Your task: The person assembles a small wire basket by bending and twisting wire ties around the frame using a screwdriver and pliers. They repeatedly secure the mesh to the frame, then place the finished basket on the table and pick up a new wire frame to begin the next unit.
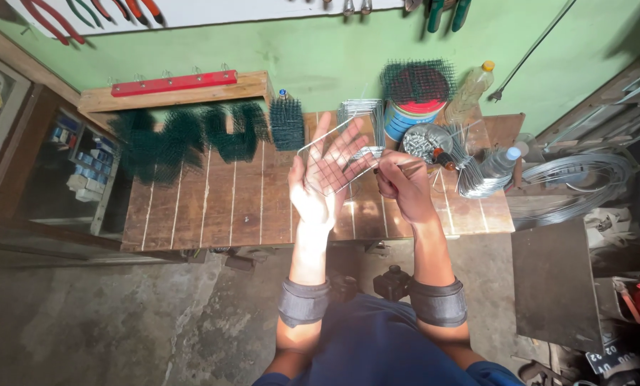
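Silver wire-mesh rectangular panel (338,161) rests tilted on my spread, flat left hand (318,182) above the wooden slatted surface (212,207). Long axis runs toward my right hand (400,182), fisted on a brown-handled tool (409,168) at the panel's right edge.

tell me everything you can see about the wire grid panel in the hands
The wire grid panel is a small, flat rectangle of thin, bare silvery metal wire crossed into square cells, with rounded corners. It is held tilted above the wooden table. The left hand lies open and flat behind it, fingers spread, showing through the mesh. The right hand is closed at its right edge, gripping a brown-handled tool there. A stack of similar panels stands behind.
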